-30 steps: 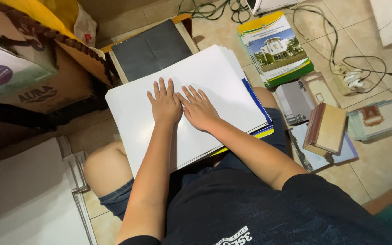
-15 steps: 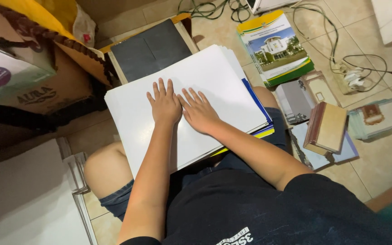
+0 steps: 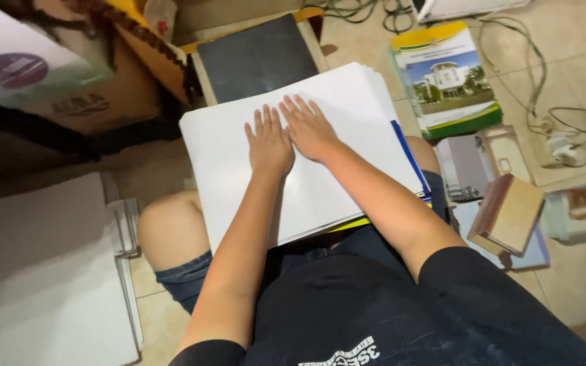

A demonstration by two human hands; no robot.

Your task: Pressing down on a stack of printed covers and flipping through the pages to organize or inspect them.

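A thick stack of white paper sheets (image 3: 347, 115) rests on my lap, with blue and yellow covers showing at its right edge. My left hand (image 3: 268, 144) lies flat on the top sheet, fingers spread. Beside it, touching, my right hand (image 3: 310, 129) also presses flat on the paper with fingers apart. Neither hand holds anything.
A dark board (image 3: 256, 57) lies beyond the stack. Right of me on the tiled floor are a book with a house picture (image 3: 447, 78), a brown book (image 3: 508, 213), other booklets and cables (image 3: 551, 115). Cardboard boxes (image 3: 103, 95) stand at upper left, white sheets (image 3: 42, 271) at left.
Both hands stay flat on the paper; only the view has shifted slightly.
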